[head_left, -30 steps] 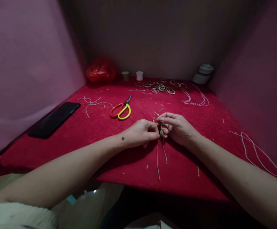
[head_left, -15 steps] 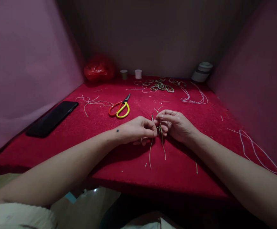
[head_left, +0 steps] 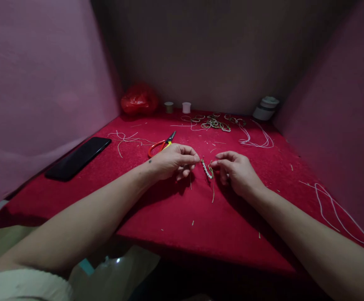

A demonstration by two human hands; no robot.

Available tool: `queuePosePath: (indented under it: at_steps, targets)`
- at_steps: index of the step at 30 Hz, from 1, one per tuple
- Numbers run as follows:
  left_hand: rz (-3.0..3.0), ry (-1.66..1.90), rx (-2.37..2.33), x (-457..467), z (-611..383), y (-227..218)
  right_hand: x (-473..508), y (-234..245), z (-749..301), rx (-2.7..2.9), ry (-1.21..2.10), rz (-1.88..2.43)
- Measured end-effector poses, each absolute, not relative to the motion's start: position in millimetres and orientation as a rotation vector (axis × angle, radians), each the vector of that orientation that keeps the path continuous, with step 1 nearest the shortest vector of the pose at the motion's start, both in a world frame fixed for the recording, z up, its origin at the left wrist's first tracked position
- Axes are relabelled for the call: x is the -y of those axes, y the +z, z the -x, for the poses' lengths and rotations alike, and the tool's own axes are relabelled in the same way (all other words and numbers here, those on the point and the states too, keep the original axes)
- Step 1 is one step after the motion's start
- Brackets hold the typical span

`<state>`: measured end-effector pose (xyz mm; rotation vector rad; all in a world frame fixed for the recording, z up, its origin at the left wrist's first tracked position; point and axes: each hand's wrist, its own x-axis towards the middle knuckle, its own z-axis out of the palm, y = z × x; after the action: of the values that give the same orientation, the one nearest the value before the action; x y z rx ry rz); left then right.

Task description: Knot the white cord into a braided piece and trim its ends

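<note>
Over the red cloth, my right hand (head_left: 236, 173) is closed in a pinch on a small braided cord bracelet (head_left: 207, 170). White and green strands make up the bracelet, which hangs in a narrow loop with a loose cord end below it. To its left, the fingertips of my left hand (head_left: 180, 162) are pinched together, and a thin cord end (head_left: 191, 182) shows beneath them. Scissors (head_left: 157, 148) with red and yellow handles lie just behind my left hand, which hides part of the yellow handle.
A black phone (head_left: 79, 159) lies at left beside cut cords (head_left: 123, 138). Several braided pieces (head_left: 215, 122) and white threads (head_left: 258, 142) lie behind. Two spools (head_left: 186, 108), a red plastic bag (head_left: 140, 99) and a white jar (head_left: 266, 108) stand at the back. Pink walls flank the table.
My hands have moved apart, my left hand shifting left, and the braided bracelet now shows between them. The whole view has shifted slightly; the scissors are now partly covered.
</note>
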<state>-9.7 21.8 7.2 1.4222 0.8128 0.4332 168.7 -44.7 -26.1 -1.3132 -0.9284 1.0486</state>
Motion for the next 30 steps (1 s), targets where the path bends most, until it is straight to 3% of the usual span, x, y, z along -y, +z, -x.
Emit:
queuePosePath:
  at_steps: [3,5,10,13,24,30]
  targets:
    - [-1.499,0.447,-0.805,-20.5,9.9,6.3,48.6,-18.2,-166.9,1.017,0.715,1.331]
    - [-1.537,0.452,-0.794,-19.7,9.9,6.1,53.4,-12.6,-163.4,1.130,0.685,1.298]
    - [-1.616,0.456,-0.752,-16.3,9.6,7.1,60.5,-8.9,-157.2,1.157,1.275,1.173]
    - [-1.658,0.445,-0.757,-13.6,8.8,8.1,58.4,-11.7,-158.5,1.089,1.435,1.146]
    - [-1.745,0.234,-0.816,-21.9,8.6,6.1,55.6,-16.1,-162.7,1.051,1.486,1.286]
    - [-1.445,0.102,-0.695,-29.1,19.0,8.6,51.9,-17.7,-165.6,0.968,1.500,1.258]
